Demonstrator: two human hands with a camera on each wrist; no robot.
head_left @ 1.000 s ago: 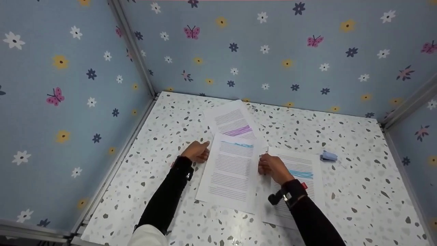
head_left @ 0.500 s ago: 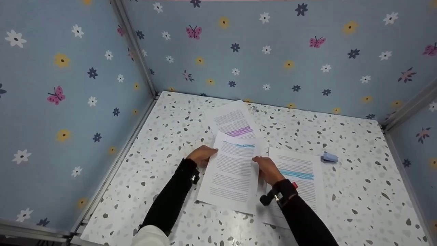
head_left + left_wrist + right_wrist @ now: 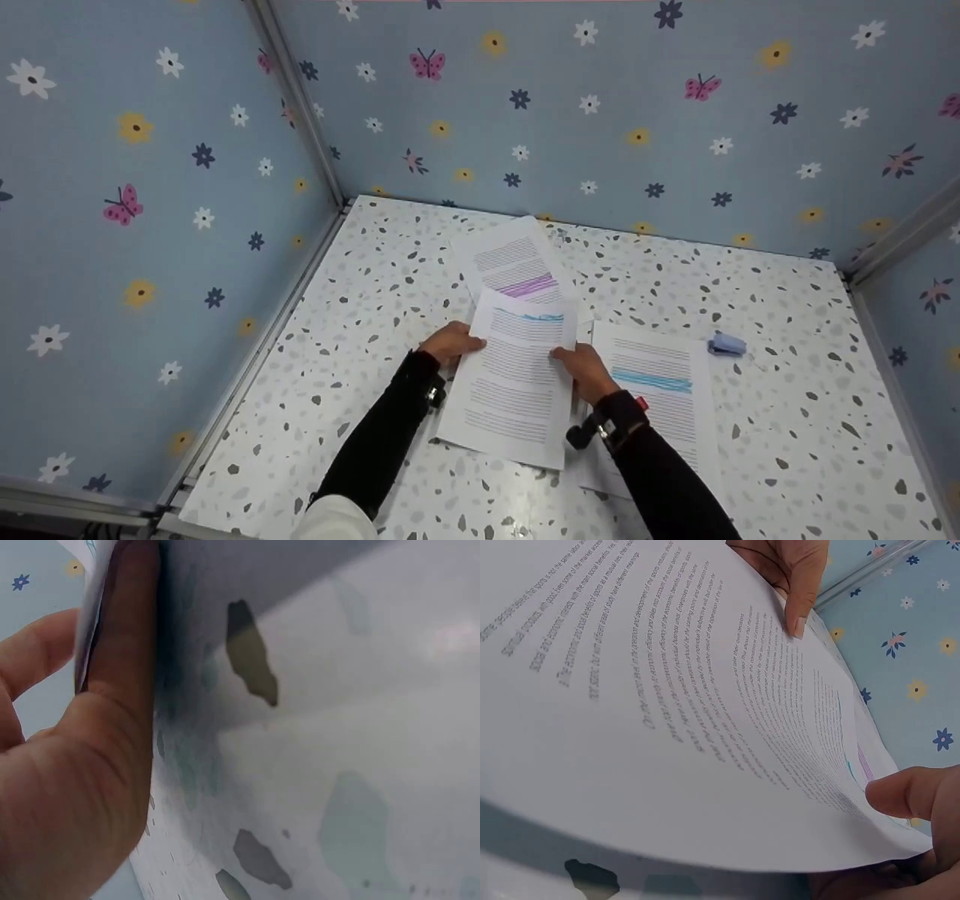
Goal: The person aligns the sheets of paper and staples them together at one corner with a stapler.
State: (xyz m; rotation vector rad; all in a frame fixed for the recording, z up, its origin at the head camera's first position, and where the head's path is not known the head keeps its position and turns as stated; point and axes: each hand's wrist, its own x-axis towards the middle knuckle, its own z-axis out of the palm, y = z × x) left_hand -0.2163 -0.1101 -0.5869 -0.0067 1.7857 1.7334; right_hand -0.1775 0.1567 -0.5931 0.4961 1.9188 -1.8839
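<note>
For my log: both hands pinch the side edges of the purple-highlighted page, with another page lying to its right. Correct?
Not quite: the head view shows the left hand and right hand pinching the side edges of a blue-highlighted page; the purple-highlighted page lies beyond, partly covered. Another page does lie to the held page's right.

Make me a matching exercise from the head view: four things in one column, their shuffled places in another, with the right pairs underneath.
Things
1. Purple-marked sheet
2. Small blue stapler
3. Left hand
4. Right hand

Places
A. Gripping the right edge of the held paper
B. Gripping the held paper's left edge
C. At the back, partly covered by the held paper
D. Right of the blue-striped sheet

Pairs: 1-C, 2-D, 3-B, 4-A
</note>
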